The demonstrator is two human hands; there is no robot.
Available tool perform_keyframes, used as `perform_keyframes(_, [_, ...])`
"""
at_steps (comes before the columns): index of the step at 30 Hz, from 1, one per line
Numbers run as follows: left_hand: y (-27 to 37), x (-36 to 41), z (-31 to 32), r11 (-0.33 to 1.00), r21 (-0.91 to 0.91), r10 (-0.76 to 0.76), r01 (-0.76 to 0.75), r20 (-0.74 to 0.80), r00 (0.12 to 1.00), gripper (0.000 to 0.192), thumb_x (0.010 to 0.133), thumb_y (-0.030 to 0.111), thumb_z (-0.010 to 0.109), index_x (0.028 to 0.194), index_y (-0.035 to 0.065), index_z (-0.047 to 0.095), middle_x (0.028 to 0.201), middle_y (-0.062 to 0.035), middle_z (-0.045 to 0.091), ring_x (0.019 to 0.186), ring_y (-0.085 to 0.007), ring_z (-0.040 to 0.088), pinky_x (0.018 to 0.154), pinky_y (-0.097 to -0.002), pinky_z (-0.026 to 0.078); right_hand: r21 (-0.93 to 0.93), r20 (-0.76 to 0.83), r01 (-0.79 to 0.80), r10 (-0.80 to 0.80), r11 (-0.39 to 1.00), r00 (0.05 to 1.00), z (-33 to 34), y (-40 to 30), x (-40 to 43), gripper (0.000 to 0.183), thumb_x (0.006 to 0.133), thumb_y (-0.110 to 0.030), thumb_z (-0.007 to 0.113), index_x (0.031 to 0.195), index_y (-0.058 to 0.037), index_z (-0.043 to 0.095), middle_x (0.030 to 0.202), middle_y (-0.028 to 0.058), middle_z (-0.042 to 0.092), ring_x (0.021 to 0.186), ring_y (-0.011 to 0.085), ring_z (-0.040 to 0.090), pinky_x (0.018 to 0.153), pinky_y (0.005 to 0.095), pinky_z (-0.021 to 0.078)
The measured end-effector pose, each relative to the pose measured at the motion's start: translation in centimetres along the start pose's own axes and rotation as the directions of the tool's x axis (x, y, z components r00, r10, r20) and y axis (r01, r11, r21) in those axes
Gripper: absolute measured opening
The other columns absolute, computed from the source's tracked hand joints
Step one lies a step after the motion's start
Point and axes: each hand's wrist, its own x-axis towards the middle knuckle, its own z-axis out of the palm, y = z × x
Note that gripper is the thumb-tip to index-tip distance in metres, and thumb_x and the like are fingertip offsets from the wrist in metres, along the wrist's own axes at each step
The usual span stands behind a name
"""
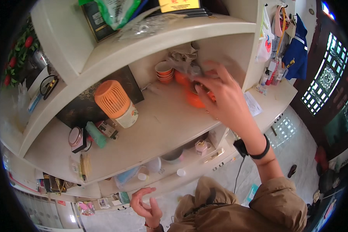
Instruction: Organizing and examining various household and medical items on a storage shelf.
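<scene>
My right hand (220, 90), slightly blurred, reaches into the shelf over an orange bowl-like container (195, 98); its fingers are spread, and whether they touch or hold anything cannot be told. A rounded orange object (181, 77) sits behind, beside a crumpled clear plastic bag (188, 68). Left of these stands a stack of orange and white paper cups (164, 71). My left hand (146, 204) is low, in front of the lower shelf, with curled fingers apart and nothing in it. An orange slotted air freshener with a white base (116, 103) stands on the same shelf, further left.
A bundle of toothpicks or thin sticks (86, 166) lies near the shelf's front edge (150, 159), with a green roll (95, 134) and a round jar (75, 137) behind. Cups (153, 165) stand on the lower shelf. A black cable (240, 174) hangs below my right wrist.
</scene>
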Motion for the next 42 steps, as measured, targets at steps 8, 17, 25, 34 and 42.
perform_keyframes(8, [-2.1, -2.4, -4.1, 0.94, -0.112, -0.335, 0.321, -0.15, 0.93, 0.03, 0.088, 0.007, 0.052, 0.114, -0.0011, 0.039, 0.097, -0.0181, 0.055, 0.071, -0.0239, 0.062, 0.075, -0.035, 0.049, -0.282, 0.226, -0.253, 0.321, 0.925, 0.92, 8.1, 6.7, 8.8, 0.025, 0.077, -0.02, 0.063, 0.093, -0.0016, 0.068, 0.122, 0.0257, 0.052, 0.09, 0.0373, 0.064, 0.076, 0.0432, 0.0527])
perform_keyframes(17, [-3.9, -1.3, -5.9, 0.923, -0.16, -0.357, 0.349, -0.027, 0.934, 0.033, 0.088, 0.011, 0.055, 0.115, -0.0021, 0.04, 0.099, -0.0182, 0.056, 0.076, -0.023, 0.062, 0.069, -0.0337, 0.052, 0.299, -0.182, -0.165, 0.226, 0.94, 0.957, 2.8, 0.0, 6.7, 0.011, 0.077, -0.009, 0.065, 0.083, 0.0004, 0.067, 0.079, 0.0159, 0.066, 0.065, 0.0263, 0.065, 0.063, 0.0331, 0.0535])
perform_keyframes(25, [-0.5, 3.7, -1.5, 0.658, -0.63, -0.375, 0.411, 0.199, 0.905, 0.064, 0.071, 0.008, 0.074, 0.124, -0.004, 0.042, 0.107, -0.0147, 0.06, 0.088, -0.0215, 0.063, 0.078, -0.0319, 0.051, 0.522, 0.183, 0.198, -0.336, 0.829, 0.924, 1.7, -10.7, -7.2, 0.02, 0.071, -0.005, 0.073, 0.089, -0.0049, 0.062, 0.087, 0.01, 0.058, 0.07, 0.0244, 0.061, 0.058, 0.0312, 0.0531])
perform_keyframes(34, [-2.7, 2.5, -3.4, 0.837, -0.131, -0.458, 0.531, 0.363, 0.812, 0.04, 0.066, 0.007, 0.08, 0.1, -0.0035, 0.061, 0.078, -0.0076, 0.067, 0.07, -0.0107, 0.062, 0.064, -0.0239, 0.048, 0.571, 0.457, -0.123, -0.19, 0.812, 0.869, -0.9, -8.6, -9.9, 0.015, 0.075, -0.001, 0.067, 0.088, -0.0061, 0.064, 0.081, 0.0064, 0.059, 0.069, 0.0247, 0.061, 0.059, 0.0335, 0.0494])
perform_keyframes(42, [-5.3, 0.1, -1.4, 0.718, 0.087, -0.509, 0.69, 0.742, 0.436, 0.034, 0.081, 0.007, 0.07, 0.111, -0.0021, 0.059, 0.067, -0.0058, 0.064, 0.059, -0.0092, 0.061, 0.054, -0.0221, 0.048, 0.05, 0.875, -0.543, 0.226, 0.838, 0.428, 1.5, 0.9, -24.7, 0.02, 0.074, -0.006, 0.06, 0.092, -0.004, 0.069, 0.086, 0.0159, 0.064, 0.085, 0.0342, 0.061, 0.078, 0.0391, 0.0492])
